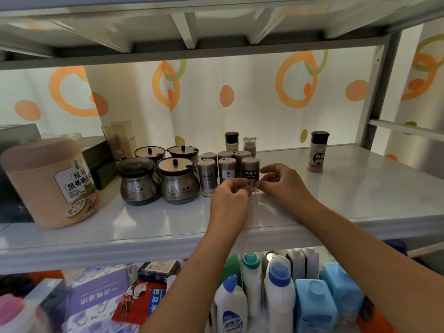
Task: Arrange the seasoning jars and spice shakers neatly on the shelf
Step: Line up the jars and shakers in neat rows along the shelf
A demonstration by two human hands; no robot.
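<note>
Between both hands (pixel 230 195), shaker (pixel 250 171) upright.

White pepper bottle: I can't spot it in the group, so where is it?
The white pepper bottle stands alone, far right on the shelf, apart from the shakers.

White shelf (pixel 336 188), seasoning jars (pixel 177 181), spice shakers (pixel 227 169), tub (pixel 48 181)

Shelf (pixel 360 188) was glossy white. Curtain (pixel 240 97) behind it, at 12 o'clock: white, orange rings and dots, yellow-green loops. Seasoning jars (pixel 180 186) were silver, lids dark. Spice shakers (pixel 227 168) silver, labels black-and-white. Tub (pixel 48 183) at 9 o'clock was beige-pink. Bottles (pixel 280 292) at 6 o'clock: white, blue caps.
</note>
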